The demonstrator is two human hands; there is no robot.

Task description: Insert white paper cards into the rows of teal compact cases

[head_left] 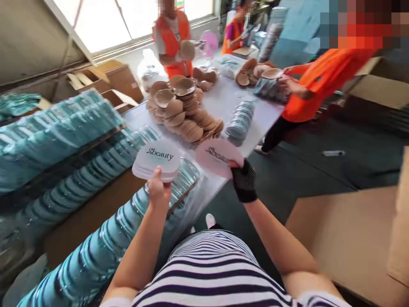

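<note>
My bare left hand (159,189) grips a small stack of white oval cards (156,160), thumb on top; the upper one reads "beauty" in dark script. In my right hand (243,179), which wears a dark fingerless glove, is a single pinkish oval card (214,157) with similar print, pinched at its right edge. Both hands are raised over the near end of the white table (220,100). Beyond them lies a heap of tan, shallow bowl-shaped pieces (183,108). A stack of clear packs (240,121) stands to the right of that heap.
Long rows of teal wrapped packs (96,247) run along my left. Open cardboard boxes (108,79) stand at the back left, and a large cardboard box (348,234) is at my right. Co-workers in orange vests (183,34) stand around the table's far side and right edge.
</note>
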